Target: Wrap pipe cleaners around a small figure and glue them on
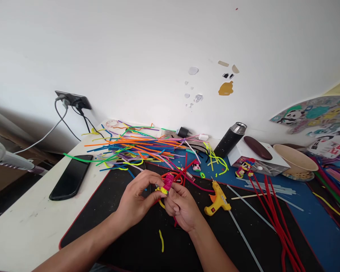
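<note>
My left hand (pixel 137 194) and my right hand (pixel 183 207) meet above the black mat, both closed on a small pink and yellow pipe-cleaner piece (pixel 168 183). Its wound pink part points up, with yellow at the lower end. The left thumb and fingertips pinch the yellow side, and the right fingers wrap its base, hiding part of it. Just behind the hands lie red pipe cleaners (pixel 185 172). A short yellow pipe-cleaner bit (pixel 161 240) rests on the mat below them. Right of my right hand lies a yellow hot glue gun (pixel 218 200) with a glue stick in its back.
Many coloured pipe cleaners (pixel 141 145) are heaped along the wall. A phone (pixel 71 177) lies at left. A black thermos (pixel 231 139), a white box (pixel 257 158), a bowl (pixel 296 160) and a small finished figure (pixel 245 168) stand at right, near red pipe cleaners (pixel 280 223).
</note>
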`<state>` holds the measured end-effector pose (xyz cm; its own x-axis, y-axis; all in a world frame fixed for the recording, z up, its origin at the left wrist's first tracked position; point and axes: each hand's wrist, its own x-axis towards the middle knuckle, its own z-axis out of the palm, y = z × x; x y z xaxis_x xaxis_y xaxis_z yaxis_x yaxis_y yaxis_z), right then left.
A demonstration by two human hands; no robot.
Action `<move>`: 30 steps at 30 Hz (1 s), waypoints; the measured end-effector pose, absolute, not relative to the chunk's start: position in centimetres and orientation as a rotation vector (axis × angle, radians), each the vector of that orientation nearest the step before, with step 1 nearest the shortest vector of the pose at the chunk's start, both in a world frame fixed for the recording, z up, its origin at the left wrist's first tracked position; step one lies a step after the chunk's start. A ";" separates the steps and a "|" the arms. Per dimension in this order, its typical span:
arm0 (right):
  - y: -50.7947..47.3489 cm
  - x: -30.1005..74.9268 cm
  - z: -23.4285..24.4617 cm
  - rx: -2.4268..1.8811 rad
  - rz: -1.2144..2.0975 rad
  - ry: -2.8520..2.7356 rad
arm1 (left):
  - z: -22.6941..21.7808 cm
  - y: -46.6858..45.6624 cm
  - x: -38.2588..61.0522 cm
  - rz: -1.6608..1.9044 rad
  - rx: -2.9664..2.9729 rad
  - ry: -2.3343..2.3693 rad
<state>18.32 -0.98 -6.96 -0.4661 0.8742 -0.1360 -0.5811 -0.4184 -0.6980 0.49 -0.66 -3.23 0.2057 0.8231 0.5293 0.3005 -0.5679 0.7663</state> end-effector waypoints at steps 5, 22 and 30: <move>-0.9 18.2 -7.0 -0.592 1.992 -0.712 | -3.8 -0.9 0.6 1.393 1.913 1.056; -1.1 18.1 -7.5 -0.615 1.982 -0.715 | -5.3 -1.4 0.9 1.433 1.764 1.096; -1.0 18.2 -7.3 -0.706 1.932 -0.763 | -5.3 -1.6 0.5 1.355 1.688 1.017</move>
